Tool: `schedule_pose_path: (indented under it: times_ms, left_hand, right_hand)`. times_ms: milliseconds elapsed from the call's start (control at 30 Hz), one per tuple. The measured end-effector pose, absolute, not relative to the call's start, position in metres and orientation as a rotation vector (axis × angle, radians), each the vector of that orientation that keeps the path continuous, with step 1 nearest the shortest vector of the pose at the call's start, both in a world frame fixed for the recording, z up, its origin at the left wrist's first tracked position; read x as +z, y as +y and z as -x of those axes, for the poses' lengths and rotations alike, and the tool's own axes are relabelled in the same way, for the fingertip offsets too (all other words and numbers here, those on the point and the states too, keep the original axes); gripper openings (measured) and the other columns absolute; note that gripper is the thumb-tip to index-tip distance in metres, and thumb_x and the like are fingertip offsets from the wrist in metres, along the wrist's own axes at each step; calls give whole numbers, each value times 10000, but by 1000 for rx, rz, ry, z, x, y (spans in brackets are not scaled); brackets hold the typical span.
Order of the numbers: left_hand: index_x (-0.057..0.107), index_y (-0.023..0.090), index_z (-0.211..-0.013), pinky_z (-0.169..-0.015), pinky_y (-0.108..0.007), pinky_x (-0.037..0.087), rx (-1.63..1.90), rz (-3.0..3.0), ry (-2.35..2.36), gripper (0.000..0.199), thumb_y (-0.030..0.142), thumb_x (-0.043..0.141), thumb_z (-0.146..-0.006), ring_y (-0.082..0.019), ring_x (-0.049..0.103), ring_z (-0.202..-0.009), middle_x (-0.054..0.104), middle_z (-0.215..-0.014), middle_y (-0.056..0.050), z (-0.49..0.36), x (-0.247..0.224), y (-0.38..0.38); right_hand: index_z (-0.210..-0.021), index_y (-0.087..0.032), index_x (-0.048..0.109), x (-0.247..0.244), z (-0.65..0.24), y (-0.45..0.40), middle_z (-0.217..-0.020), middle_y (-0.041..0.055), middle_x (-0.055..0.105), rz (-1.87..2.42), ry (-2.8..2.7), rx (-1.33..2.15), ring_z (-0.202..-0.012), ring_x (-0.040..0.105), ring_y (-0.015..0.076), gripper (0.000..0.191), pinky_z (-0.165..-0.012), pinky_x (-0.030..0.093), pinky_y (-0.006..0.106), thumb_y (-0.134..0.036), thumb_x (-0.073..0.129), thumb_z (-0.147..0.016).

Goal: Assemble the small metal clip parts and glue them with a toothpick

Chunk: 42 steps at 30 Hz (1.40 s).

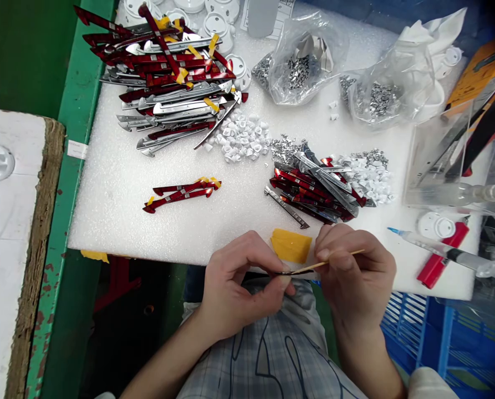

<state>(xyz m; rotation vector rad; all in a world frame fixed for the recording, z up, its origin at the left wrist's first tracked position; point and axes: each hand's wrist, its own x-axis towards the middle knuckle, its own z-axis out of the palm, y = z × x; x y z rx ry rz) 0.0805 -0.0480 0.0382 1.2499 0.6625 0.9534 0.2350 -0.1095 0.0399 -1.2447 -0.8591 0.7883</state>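
Near the foam board's front edge, my left hand (245,285) pinches a thin dark strip (303,272) between thumb and fingers. My right hand (353,271) is closed on a thin wooden stick (328,261), whose tip touches the strip by the left fingertips. Just behind the hands lies a yellow square (291,245). A pile of red and silver strips (317,185) is beyond it, with a single silver strip (286,208) at its left. Several red strips with yellow tape (183,194) lie farther left.
A larger heap of red and silver strips (168,72) covers the back left. White caps (243,137) and bags of metal parts (299,69) sit behind. At the right are a syringe (459,256), a red cutter (442,255) and a clear box (438,160).
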Motion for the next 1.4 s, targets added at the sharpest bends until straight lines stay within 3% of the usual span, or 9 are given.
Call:
schedule_pose_path:
  times_ms: [1400]
  left_hand:
    - [714, 212, -845, -567, -232, 558, 958, -1260, 672, 199, 23, 775, -861, -117, 667, -556, 732, -713, 16, -80, 39, -48]
  right_hand:
    - [-910, -235, 766, 39, -235, -109, -696, -39, 701, 1188, -852, 827, -623, 614, 125, 113, -584, 506, 279, -271, 758, -1017]
